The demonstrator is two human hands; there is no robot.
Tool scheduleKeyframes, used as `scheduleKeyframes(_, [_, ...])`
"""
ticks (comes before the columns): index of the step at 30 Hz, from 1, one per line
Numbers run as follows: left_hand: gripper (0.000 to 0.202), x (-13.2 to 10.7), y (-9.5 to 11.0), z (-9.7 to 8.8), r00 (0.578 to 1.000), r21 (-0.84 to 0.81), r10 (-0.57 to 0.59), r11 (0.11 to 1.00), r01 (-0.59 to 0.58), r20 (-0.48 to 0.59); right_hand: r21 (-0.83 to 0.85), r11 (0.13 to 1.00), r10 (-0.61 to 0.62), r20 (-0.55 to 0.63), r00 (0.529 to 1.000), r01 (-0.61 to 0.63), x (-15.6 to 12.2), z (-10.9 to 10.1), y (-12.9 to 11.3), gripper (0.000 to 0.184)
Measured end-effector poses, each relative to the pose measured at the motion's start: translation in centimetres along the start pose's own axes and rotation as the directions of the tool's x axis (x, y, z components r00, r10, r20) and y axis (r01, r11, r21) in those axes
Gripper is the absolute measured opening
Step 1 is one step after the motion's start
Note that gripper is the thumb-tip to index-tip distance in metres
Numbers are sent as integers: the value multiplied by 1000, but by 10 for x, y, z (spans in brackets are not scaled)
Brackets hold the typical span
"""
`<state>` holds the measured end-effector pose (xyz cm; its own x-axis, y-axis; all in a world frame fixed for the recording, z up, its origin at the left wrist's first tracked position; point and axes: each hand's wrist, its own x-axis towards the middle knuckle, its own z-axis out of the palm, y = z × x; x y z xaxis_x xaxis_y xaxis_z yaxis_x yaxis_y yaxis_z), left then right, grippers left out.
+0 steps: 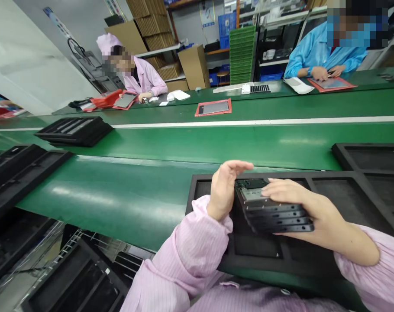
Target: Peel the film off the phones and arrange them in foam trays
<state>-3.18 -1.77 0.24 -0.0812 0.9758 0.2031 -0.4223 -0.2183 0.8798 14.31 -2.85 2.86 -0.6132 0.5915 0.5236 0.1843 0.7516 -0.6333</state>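
Observation:
My right hand (301, 203) grips a stack of several thin black device parts (275, 212), fingers over the top and palm beneath. My left hand (224, 186) stands on edge against the left end of the stack, its fingers stretched out and pressed to it. Both hands hover over a black foam tray (346, 190) with rectangular pockets, lying on the near green bench. Pink sleeves cover both my arms.
A green conveyor (197, 138) runs across the middle, carrying a black tray stack (75, 130) and a red-framed panel (213, 108). More black trays (18, 173) sit at left and one at right (372, 156). Two workers sit across the line.

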Motion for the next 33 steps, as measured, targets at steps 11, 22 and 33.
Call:
scheduleKeyframes(11, [55,-48,-18,-26,943,436,-48,894,-106,328,499,832,363,-160,918,-242,-6,38,-10,42])
scheduleKeyframes(22, [28,-53,-13,-26,891,461,13,852,-248,454,329,944,78,-199,977,-8,-24,41,-18,34])
scheduleKeyframes(33, [19,-57,-15,-27,787,412,150,785,-463,599,276,957,-32,-198,980,87,-35,43,-20,33])
